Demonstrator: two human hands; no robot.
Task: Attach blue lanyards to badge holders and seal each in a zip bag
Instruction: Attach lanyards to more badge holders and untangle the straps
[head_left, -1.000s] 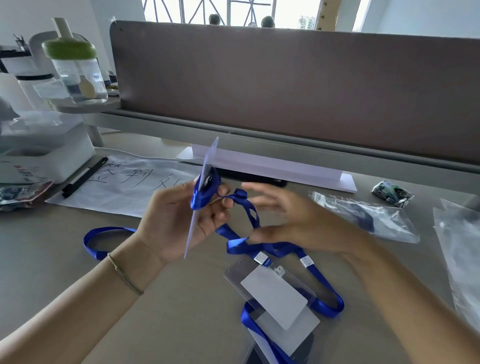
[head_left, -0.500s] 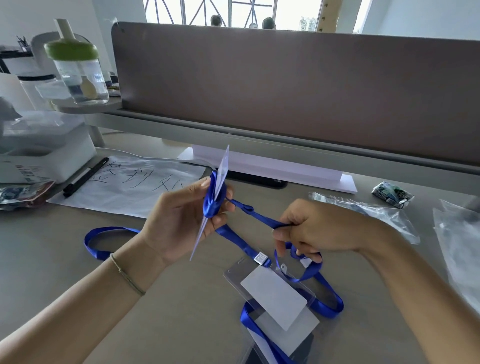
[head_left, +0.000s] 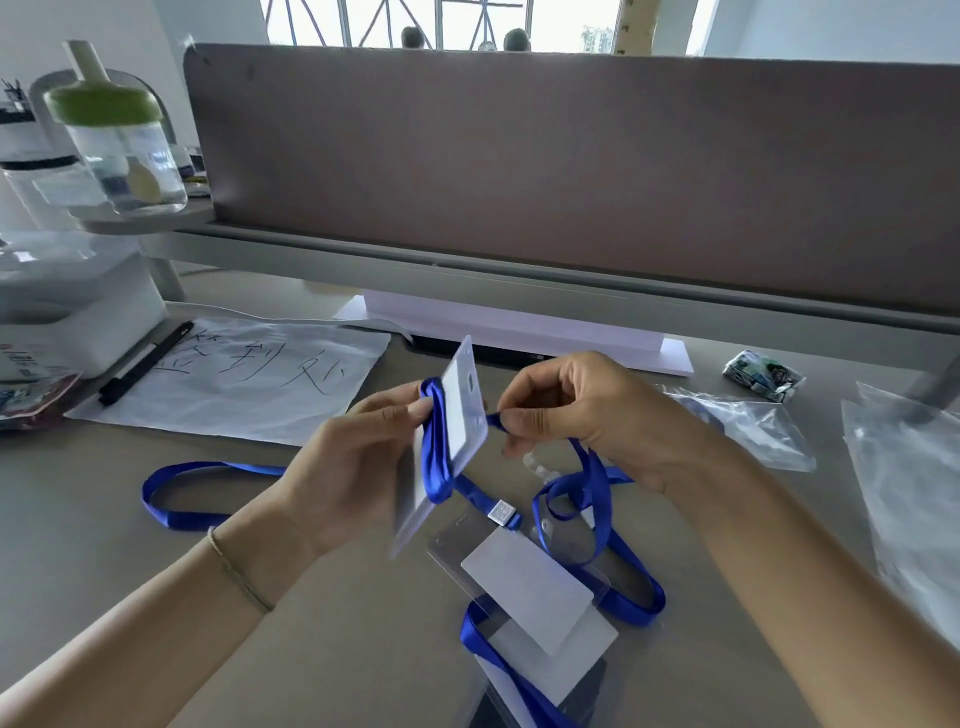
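Note:
My left hand (head_left: 348, 467) grips a clear badge holder (head_left: 457, 410) with a white card inside, held upright above the desk. A blue lanyard (head_left: 434, 447) is wound around the holder under my thumb. My right hand (head_left: 587, 415) pinches the lanyard's strand just right of the holder. The strand drops to the desk and loops (head_left: 623, 571) around there. Several more badge holders (head_left: 530, 587) with white cards lie stacked on the desk below my hands. A zip bag (head_left: 753, 426) with something blue inside lies to the right.
More clear bags (head_left: 914, 499) lie at the far right. A paper sheet with handwriting (head_left: 244, 379) and a black pen (head_left: 145, 369) sit on the left. A white box (head_left: 78, 306) and a green-lidded jar (head_left: 124, 145) stand at back left. A grey partition (head_left: 571, 171) closes the back.
My left hand turned the holder so its face shows more. My right hand rose from the desk-side strand and now pinches the lanyard close beside the holder.

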